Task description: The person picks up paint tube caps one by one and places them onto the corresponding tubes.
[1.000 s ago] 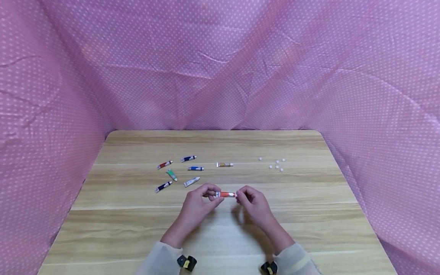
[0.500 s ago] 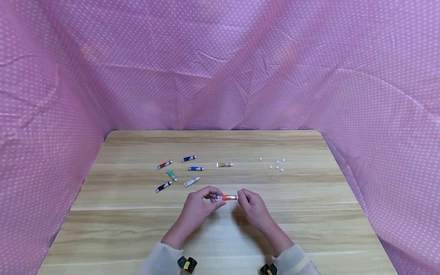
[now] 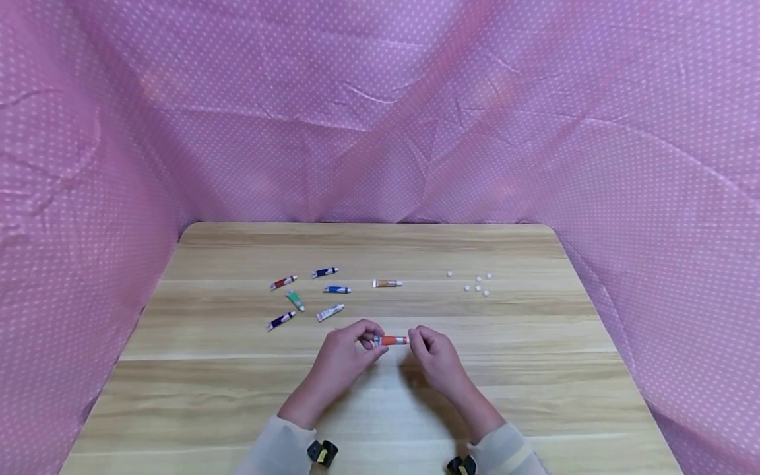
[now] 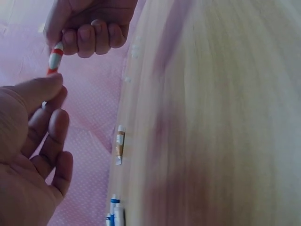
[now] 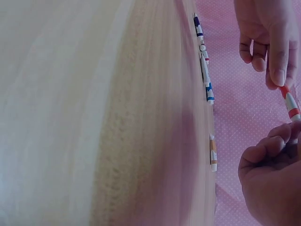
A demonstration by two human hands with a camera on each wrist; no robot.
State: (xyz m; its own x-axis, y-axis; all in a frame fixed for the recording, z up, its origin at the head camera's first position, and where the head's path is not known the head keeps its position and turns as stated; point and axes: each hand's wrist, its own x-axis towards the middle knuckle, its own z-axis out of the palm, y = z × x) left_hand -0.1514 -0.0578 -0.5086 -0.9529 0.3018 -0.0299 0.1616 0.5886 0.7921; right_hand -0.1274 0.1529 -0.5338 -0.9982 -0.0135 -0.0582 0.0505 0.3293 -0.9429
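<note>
A small orange-red paint tube is held level above the table between both hands. My left hand pinches its flat crimped end between thumb and fingers; the other fingers are loosely bent, as the left wrist view shows. At the tube's cap end, my right hand pinches with thumb and index finger, its remaining fingers curled in. Those fingertips mostly hide the cap; a white bit shows beside them in the left wrist view. An ochre paint tube lies beyond the hands.
Several paint tubes lie at the left, among them a green tube, a white tube and a blue tube. Several small white caps are scattered at the right. Pink dotted cloth surrounds the wooden table.
Both hands and the orange-red tube have come slightly nearer to me since the first frame. The right fingers are curled in more, and the tube's printed face looks slightly turned.
</note>
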